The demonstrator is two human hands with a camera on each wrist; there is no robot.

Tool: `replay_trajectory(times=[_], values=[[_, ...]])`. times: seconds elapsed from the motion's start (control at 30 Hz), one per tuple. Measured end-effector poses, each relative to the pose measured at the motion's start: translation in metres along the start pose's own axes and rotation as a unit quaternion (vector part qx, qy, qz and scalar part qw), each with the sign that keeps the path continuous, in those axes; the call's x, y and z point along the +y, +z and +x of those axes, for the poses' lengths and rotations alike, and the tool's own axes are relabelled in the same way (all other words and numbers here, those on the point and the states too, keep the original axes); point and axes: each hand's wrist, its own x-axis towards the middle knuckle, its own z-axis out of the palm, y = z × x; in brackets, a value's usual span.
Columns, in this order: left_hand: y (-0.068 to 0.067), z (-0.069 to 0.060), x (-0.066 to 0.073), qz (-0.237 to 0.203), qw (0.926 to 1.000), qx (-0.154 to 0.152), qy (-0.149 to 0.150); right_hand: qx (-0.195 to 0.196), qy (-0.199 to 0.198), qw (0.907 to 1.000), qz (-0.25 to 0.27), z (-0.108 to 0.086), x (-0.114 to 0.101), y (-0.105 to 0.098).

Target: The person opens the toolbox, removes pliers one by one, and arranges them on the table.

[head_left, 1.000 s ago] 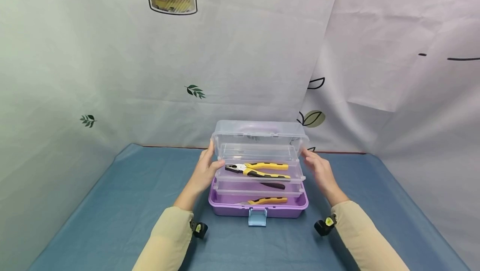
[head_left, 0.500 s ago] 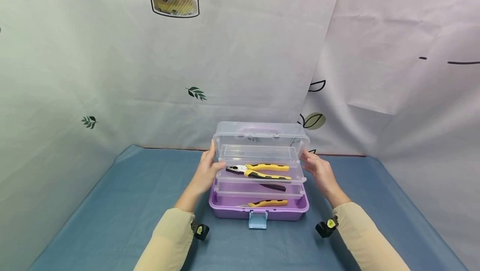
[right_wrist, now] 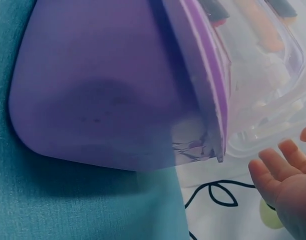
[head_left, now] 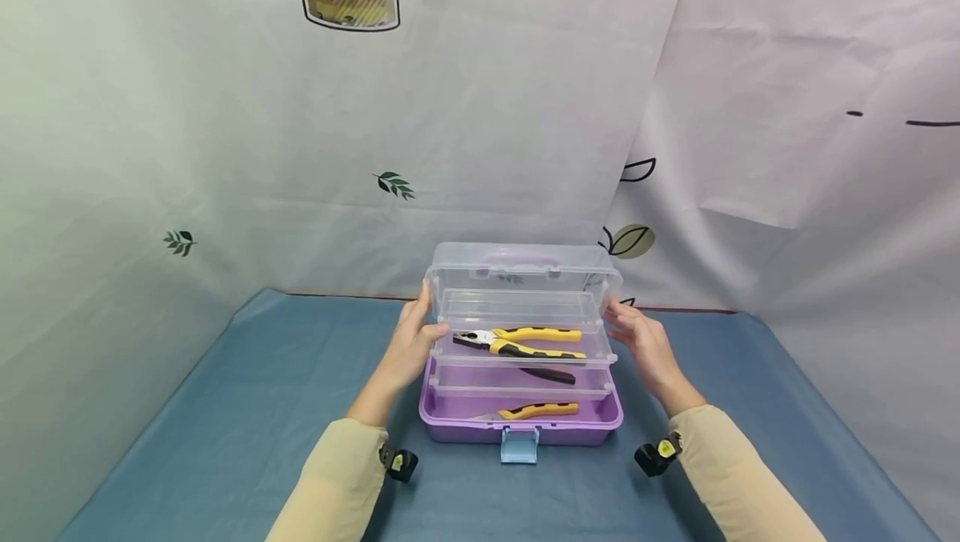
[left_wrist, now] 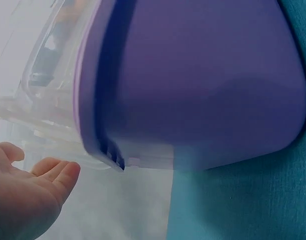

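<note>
On the table [head_left: 300, 367], the box [head_left: 555, 435] lies crosswise, lid [head_left: 517, 257] raised. Left hand [head_left: 407, 345] and right hand [head_left: 648, 348] flank it, about equally near, fingers loosely extended; contact is unclear. Between them, the topmost pliers [head_left: 510, 348] point left.

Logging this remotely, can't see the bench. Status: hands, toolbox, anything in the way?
Left hand at left end of toolbox, right hand at right end; contact unclear. Clear lid raised. Pliers in upper tray; nothing visible blocking either hand.

Slightly wider gap between lower tray [head_left: 472, 393] and purple base [head_left: 465, 434] now
</note>
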Motion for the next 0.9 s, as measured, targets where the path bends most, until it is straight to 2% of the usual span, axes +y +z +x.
replay_trajectory(times=[0.27,0.47,0.7,0.8,0.9], values=[[-0.002,0.001,0.004,0.019,0.9996,0.019,0.003,0.003,0.002,0.9999,-0.014,-0.001,-0.005,-0.001],[-0.003,0.003,0.003,0.011,0.9996,0.02,-0.014,0.004,0.003,0.9996,-0.03,0.002,-0.003,-0.002],[-0.003,0.002,-0.005,-0.049,0.9983,-0.004,-0.034,-0.023,-0.048,0.9983,-0.025,0.005,0.009,-0.004],[-0.002,-0.001,-0.009,-0.07,0.9966,-0.004,-0.043,-0.024,-0.052,0.9982,-0.018,0.004,0.012,-0.004],[-0.001,0.0,-0.013,-0.088,0.9953,-0.006,-0.04,-0.03,-0.042,0.9987,-0.005,0.004,0.013,-0.005]])
